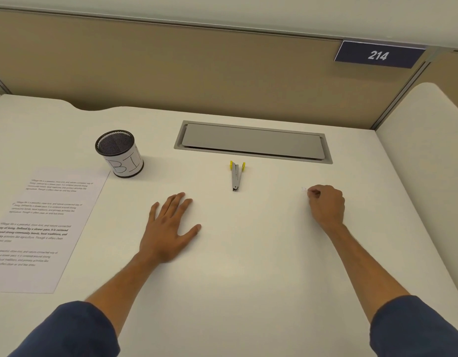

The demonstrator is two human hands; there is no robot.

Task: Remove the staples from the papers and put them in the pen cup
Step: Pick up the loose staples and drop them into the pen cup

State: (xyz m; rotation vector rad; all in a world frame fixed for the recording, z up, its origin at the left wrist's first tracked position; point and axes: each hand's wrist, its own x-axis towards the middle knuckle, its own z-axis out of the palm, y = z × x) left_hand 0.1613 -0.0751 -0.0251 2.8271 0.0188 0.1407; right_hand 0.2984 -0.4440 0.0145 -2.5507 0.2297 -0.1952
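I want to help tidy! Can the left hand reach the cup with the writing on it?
Probably yes. The left hand lies flat on the desk, and nothing sits between it and the pen cup up-left.

white desk point(248, 253) | beige partition point(197, 73) | sign "214" point(378, 55)

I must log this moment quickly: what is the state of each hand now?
Left hand: open, flat on the desk, holding nothing.
Right hand: fingers curled, pinching at the desk; what it holds cannot be told.
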